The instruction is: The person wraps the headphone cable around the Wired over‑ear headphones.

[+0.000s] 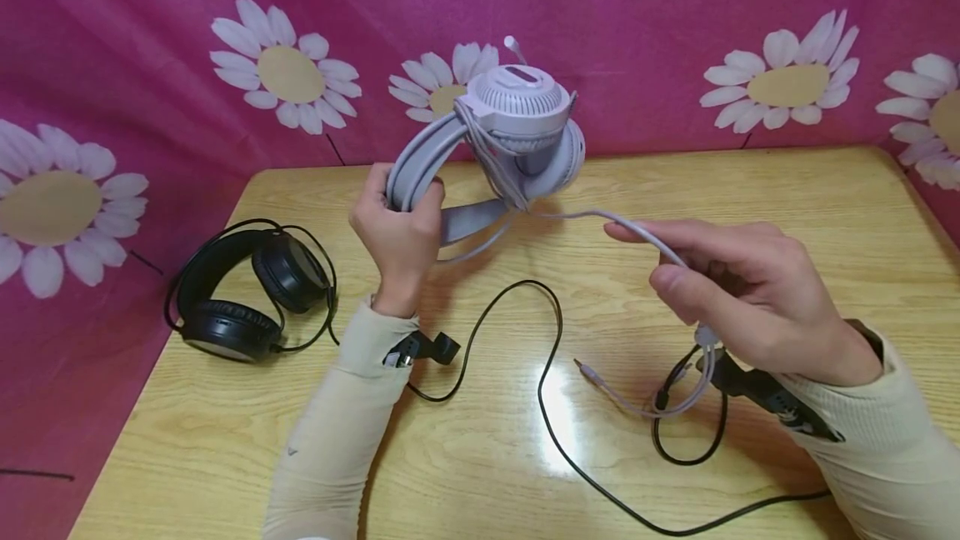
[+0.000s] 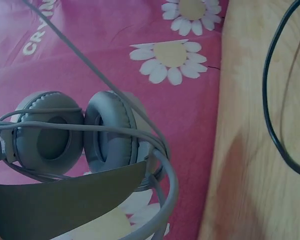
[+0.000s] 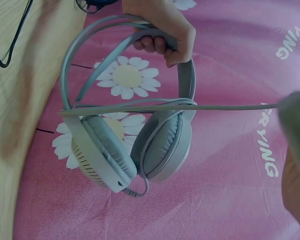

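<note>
A pale grey-lilac headset (image 1: pixel 525 102) with a small white microphone tip is held up above the table's far part. My left hand (image 1: pixel 397 227) grips it by the headband, with the fingers wrapped over the band. Its cable is wound around both ear cups, as the left wrist view shows on the ear cushions (image 2: pixel 110 135). One length of that cable (image 1: pixel 592 213) runs out taut to my right hand (image 1: pixel 757 294), where thumb and forefinger pinch it. Below that hand the cable splits, and one branch ends in a small jack plug (image 1: pixel 590 372).
Black headphones (image 1: pixel 232 327) lie on the left of the wooden table (image 1: pixel 480 473). Their black cable (image 1: pixel 551 415) snakes across the middle and front, with a loop beneath my right hand. A pink cloth (image 1: pixel 615 7) with daisies hangs behind the table and on its left.
</note>
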`<state>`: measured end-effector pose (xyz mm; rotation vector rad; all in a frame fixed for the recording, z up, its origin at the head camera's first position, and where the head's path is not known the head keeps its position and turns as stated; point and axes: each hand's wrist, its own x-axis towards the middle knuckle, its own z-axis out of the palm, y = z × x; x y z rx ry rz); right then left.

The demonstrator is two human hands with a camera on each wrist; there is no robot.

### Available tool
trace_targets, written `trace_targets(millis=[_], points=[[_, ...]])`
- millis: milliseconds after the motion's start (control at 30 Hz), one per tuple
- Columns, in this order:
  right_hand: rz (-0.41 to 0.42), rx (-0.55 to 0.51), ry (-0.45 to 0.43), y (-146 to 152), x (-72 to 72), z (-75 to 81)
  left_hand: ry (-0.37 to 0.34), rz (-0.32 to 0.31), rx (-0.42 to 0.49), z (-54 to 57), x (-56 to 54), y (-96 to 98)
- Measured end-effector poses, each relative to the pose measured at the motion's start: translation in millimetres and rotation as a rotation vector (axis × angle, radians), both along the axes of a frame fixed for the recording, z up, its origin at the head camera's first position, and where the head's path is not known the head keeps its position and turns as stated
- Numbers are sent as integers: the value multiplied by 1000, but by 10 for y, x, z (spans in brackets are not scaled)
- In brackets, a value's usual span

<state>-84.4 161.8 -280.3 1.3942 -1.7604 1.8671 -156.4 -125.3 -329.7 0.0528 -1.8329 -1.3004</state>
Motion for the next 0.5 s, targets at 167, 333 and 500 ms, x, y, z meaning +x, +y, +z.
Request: trace_targets(millis=[167, 333, 500], points=[[-22, 11, -1, 13, 5, 7, 39, -40, -65, -14, 39, 76], [-9, 13, 2, 39, -5, 8, 74, -87, -133, -23, 88, 140], [-6, 0, -1, 44, -12, -4, 108, -137, -225, -45, 130, 188]])
